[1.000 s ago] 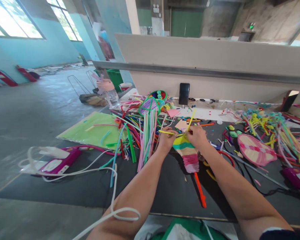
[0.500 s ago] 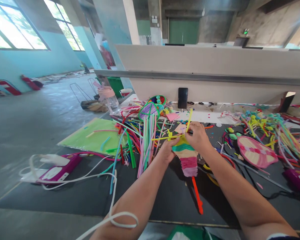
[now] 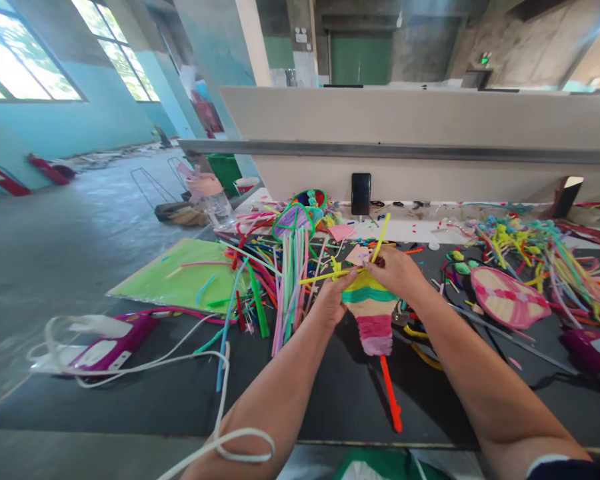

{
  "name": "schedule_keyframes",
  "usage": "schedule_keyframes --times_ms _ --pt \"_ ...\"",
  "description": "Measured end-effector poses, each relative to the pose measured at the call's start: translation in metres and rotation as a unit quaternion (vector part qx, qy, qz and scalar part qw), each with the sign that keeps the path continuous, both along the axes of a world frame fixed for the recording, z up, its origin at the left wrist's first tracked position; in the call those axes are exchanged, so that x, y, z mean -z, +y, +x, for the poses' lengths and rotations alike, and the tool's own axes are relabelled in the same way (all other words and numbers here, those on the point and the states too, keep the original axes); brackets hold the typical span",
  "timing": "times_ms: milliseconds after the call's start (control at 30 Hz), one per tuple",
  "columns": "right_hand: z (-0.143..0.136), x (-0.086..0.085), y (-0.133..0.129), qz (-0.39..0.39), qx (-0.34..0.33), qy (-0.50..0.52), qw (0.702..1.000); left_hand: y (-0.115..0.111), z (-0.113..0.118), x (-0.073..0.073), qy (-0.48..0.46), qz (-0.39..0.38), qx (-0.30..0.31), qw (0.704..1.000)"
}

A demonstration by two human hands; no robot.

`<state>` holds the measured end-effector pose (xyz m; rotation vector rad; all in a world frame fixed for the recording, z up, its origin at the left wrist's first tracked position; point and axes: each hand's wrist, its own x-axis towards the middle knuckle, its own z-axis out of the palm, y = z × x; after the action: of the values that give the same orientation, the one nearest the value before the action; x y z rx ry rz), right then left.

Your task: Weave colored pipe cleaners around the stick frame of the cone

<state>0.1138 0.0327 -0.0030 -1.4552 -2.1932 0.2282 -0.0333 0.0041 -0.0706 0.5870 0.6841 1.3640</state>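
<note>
Between my hands is a flat craft piece (image 3: 371,308) striped in yellow, teal, beige, red-pink and lilac, with an orange stem (image 3: 391,397) pointing toward me. My left hand (image 3: 334,300) is closed on its left edge, thumb on top. At the upper right edge, the fingers of my right hand (image 3: 394,272) pinch a yellow pipe cleaner (image 3: 381,239), one end of which sticks up past them. Another yellow length (image 3: 316,277) reaches out to the left above my left thumb. Whether the two yellow lengths are one piece is hidden by my fingers.
Left of my hands lie a bundle of pastel pipe cleaners (image 3: 293,280), a green sheet pack (image 3: 180,273) and a purple glue gun (image 3: 113,343) with a white cable. On the right are a pink oval piece (image 3: 509,298) and tangled pipe cleaners (image 3: 520,250). A phone (image 3: 361,193) leans behind.
The view has shifted slightly. My right fingers and the upright yellow end have moved a little relative to the striped piece, and its tip leans more to the right. Both hands keep their hold.
</note>
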Motion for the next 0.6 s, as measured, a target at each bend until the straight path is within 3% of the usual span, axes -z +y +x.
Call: schedule_keyframes --times_ms 367,600 --pt "-0.006 0.009 0.002 0.058 0.032 -0.085 0.994 0.003 0.005 0.000 -0.006 -0.047 -0.070 0.996" --pt "-0.007 0.013 0.006 0.063 0.018 -0.047 0.997 0.003 0.003 0.001 0.009 -0.019 -0.092 0.996"
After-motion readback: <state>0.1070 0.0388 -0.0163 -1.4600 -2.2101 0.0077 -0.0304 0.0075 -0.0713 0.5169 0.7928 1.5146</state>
